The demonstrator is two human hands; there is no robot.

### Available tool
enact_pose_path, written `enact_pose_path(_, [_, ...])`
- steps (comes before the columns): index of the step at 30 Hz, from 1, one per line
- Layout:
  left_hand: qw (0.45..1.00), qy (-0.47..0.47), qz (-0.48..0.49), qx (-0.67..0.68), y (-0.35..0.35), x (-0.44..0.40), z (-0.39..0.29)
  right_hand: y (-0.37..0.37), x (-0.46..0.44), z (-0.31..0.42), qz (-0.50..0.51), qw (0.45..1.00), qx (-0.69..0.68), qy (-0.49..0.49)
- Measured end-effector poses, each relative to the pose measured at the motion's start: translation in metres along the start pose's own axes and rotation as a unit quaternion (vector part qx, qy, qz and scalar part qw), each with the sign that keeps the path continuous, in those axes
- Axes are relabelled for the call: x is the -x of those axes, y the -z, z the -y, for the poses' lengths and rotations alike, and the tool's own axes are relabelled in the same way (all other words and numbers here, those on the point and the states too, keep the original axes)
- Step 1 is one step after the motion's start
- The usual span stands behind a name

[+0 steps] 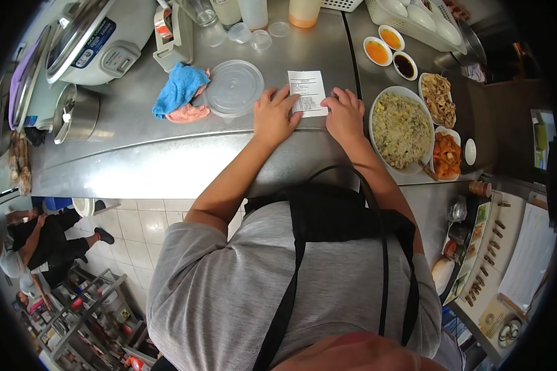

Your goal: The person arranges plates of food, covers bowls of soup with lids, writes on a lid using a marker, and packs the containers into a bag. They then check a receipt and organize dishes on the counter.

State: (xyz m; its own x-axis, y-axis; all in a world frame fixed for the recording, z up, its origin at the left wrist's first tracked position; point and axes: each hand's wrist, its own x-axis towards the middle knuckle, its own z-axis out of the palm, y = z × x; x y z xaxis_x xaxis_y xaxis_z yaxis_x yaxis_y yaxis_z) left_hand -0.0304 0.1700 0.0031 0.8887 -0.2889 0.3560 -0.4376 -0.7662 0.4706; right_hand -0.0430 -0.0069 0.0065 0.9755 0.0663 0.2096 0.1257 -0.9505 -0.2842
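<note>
A white printed receipt (307, 86) lies on the steel counter (148, 139). My left hand (275, 116) rests at its left edge, fingers apart, with fingertips on the paper. At the right edge is my right hand (345, 115), its fingers partly spread and the thumb close to or on the paper; neither hand grips it. Left of my left hand lies a round clear plastic lid (233, 88), beside a blue cloth (182, 88) and a pink cloth (189, 113). To the right of my right hand stands an oval dish of fried rice (401, 131).
Small bowls of orange sauce (377, 51) and dark sauce (405, 65), a dish of meat (438, 100) and one of red-orange food (446, 154) are at right. A tape dispenser (172, 46), rice cooker (105, 52) and metal pot (76, 114) stand left. People (34, 238) are at far left.
</note>
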Motion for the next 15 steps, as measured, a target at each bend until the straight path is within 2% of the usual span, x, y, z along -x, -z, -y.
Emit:
enact_pose_path(2, [1.0, -0.002, -0.001, 0.002, 0.002, 0.0, -0.001, -0.002, 0.0, -0.001, -0.025, 1.0, 0.004, 0.01])
enact_pose_path(5, [1.0, -0.003, -0.01, -0.006, -0.002, 0.001, 0.002, -0.003, 0.0, -0.003, 0.011, 1.0, -0.018, -0.007])
enact_pose_path(15, [1.0, 0.008, -0.008, -0.007, -0.001, 0.0, 0.0, -0.004, -0.014, 0.014, 0.041, 0.998, -0.05, 0.005])
